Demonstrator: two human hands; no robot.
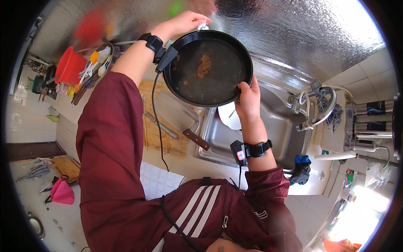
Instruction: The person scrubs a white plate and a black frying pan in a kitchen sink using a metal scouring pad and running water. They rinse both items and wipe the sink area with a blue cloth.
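Observation:
A round black pan (217,75), its dark inside marked by a brown patch, is raised over the counter between my arms. My right hand (248,97) grips its lower right rim, thumb on the inside. At the pan's top edge, my left hand (192,23) has its fingertips at a white hook (203,26) by the foil-like wall covering; whether they grip it or only touch it is unclear. Below the pan, a cleaver (176,110) with a brown handle and a metal peeler (162,126) lie on a wooden cutting board (151,91).
A steel sink (270,126) with a white dish (229,116) and a curved faucet (327,107) are at the right. A red plastic basin (70,66) and a container of utensils (100,60) stand at the left. Black cables hang from both wrist devices.

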